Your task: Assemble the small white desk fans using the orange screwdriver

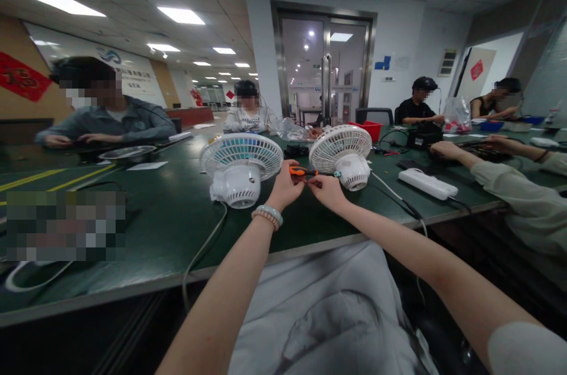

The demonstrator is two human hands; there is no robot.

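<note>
My left hand [287,186] and my right hand [328,192] meet close together above the table's near side, fingertips pinched. Whatever small thing lies between the fingertips is too hidden to name. Right at the fingers is a tool with orange-and-black handles [299,171]; whether the left hand grips it or only overlaps it, I cannot tell. A white fan [239,183] with a round grille stands left of my left hand, its back turned to me. A second white fan [352,169] stands just beyond my right hand, tilted, with its cable running toward the table edge.
A white power strip [427,184] lies to the right on the green table [163,209]. Next to it are a co-worker's hands [447,150]. Farther back are a red bin [370,130], clear plastic bags [292,129] and several seated people. A white paper [147,166] lies left.
</note>
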